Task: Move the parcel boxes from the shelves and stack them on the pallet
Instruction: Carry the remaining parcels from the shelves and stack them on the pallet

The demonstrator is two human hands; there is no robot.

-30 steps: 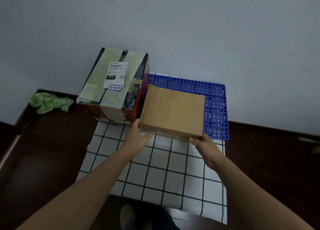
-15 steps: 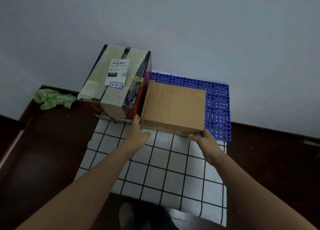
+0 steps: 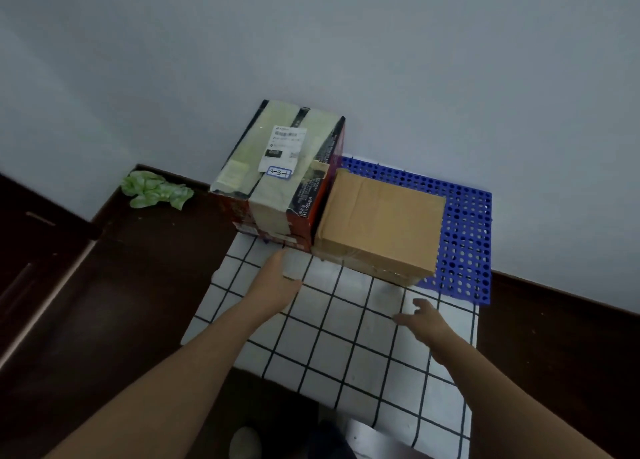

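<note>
A plain brown parcel box (image 3: pixel 379 224) lies flat on the blue perforated pallet (image 3: pixel 464 237) by the wall. Pressed against its left side stands a taller taped box (image 3: pixel 277 174) with a white shipping label marked 3-3-1. My left hand (image 3: pixel 277 280) hovers just in front of the taller box, fingers relaxed, holding nothing. My right hand (image 3: pixel 420 320) is open with spread fingers, a short way in front of the brown box and apart from it.
A white cloth with a black grid (image 3: pixel 346 334) covers the floor in front of the pallet. A crumpled green bag (image 3: pixel 156 190) lies by the wall at the left. Dark wooden floor (image 3: pixel 104 302) surrounds the cloth. My shoe (image 3: pixel 244 443) shows at the bottom.
Both hands have let go of the brown box and drawn back toward me. The box now rests on the pallet beside the taller box. The camera view shifted left.
</note>
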